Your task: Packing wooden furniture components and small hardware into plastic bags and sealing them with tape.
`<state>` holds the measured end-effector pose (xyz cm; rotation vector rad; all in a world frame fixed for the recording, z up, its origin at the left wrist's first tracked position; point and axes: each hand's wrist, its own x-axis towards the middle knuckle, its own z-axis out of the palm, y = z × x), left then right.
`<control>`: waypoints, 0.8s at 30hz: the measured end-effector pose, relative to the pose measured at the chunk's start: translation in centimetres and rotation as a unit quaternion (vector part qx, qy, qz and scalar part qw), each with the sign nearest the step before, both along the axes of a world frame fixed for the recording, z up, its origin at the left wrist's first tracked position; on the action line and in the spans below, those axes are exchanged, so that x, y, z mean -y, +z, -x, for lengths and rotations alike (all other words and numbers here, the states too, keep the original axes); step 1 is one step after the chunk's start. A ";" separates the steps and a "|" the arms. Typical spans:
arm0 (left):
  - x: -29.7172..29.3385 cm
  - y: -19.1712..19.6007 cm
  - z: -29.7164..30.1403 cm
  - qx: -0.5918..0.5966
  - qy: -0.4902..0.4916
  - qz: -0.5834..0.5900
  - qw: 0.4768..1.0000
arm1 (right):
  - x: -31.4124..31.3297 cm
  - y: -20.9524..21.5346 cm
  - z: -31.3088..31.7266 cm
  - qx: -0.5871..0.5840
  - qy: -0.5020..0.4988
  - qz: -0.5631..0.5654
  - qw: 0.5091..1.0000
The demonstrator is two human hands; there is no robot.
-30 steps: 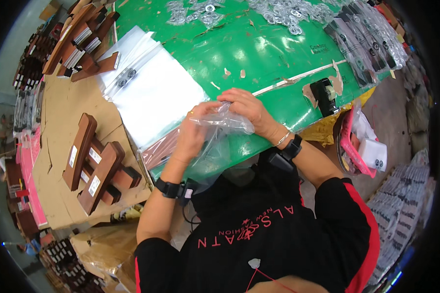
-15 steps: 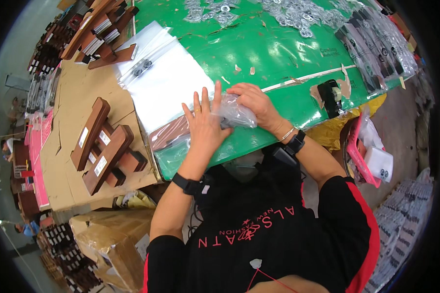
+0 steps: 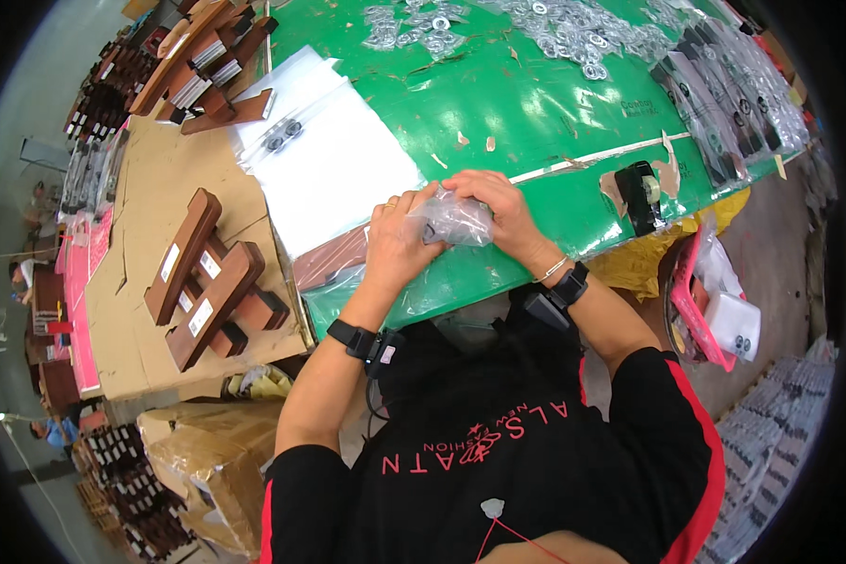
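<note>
A brown wooden piece (image 3: 334, 258) lies inside a clear plastic bag (image 3: 461, 221) at the near edge of the green table. My left hand (image 3: 399, 235) is closed over the bag, fingers curled and hiding part of the wood. On the other side, my right hand (image 3: 500, 209) grips the bag's gathered right end, fingers bent over the film. The loose plastic bunches up between both hands. Just beyond my left hand lies a stack of flat clear bags (image 3: 348, 150), with small dark round marks near its left side.
Brown wooden pieces with white labels (image 3: 207, 287) rest on cardboard (image 3: 113, 320) at the left. A black tape dispenser (image 3: 639, 197) stands at the right, near bagged dark pieces (image 3: 724, 103). Small bagged rings (image 3: 583, 38) lie at the back. A pink basket (image 3: 700, 310) stands below the table's right edge.
My left hand's spread fingers have curled onto the bag. The loose plastic has bunched up between my hands; my right hand stays on its end. The view has shifted slightly.
</note>
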<state>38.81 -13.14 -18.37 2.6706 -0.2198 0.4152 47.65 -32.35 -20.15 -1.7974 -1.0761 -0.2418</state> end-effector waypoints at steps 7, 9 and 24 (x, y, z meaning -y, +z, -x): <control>1.7 4.6 7.1 -0.063 0.107 -0.040 0.991 | 0.0 -0.2 -0.1 -0.005 0.004 0.007 1.000; 1.9 4.7 11.0 -0.094 0.131 -0.067 0.985 | 0.1 0.0 0.0 0.018 -0.013 -0.012 1.000; 0.0 1.5 16.7 0.020 0.174 -0.067 0.982 | -0.4 0.0 0.0 0.020 -0.002 -0.008 1.000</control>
